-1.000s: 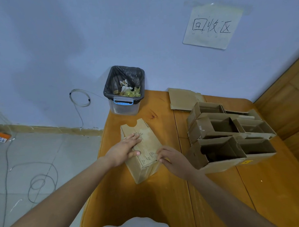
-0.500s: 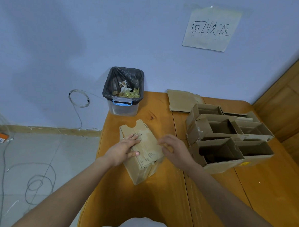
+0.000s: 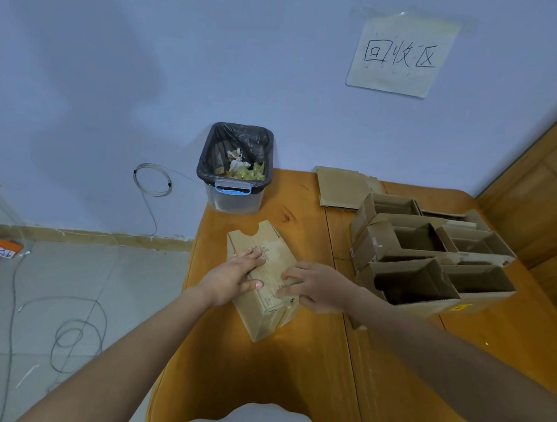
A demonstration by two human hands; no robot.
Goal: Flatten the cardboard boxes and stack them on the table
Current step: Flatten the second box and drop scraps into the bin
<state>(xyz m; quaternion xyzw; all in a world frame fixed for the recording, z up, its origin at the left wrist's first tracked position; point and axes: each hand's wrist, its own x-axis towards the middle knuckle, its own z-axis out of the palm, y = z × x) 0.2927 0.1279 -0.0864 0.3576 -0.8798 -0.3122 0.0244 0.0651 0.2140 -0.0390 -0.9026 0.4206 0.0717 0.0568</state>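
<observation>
A partly collapsed brown cardboard box lies on the wooden table near its left edge. My left hand presses flat on the box's upper left side with straight fingers. My right hand rests on the box's right side, fingers spread over its top face. To the right stands a cluster of several open cardboard boxes, still in shape. A flattened piece of cardboard lies at the back of the table by the wall.
A clear bin with a black bag holding scraps sits at the table's back left corner. A paper sign is taped on the wall. Cables lie on the grey floor at left. A wooden panel stands at right.
My right hand lifted off the box's near right edge, moved a little toward the open boxes, then came back down on the box's top. The left hand stayed pressing.
</observation>
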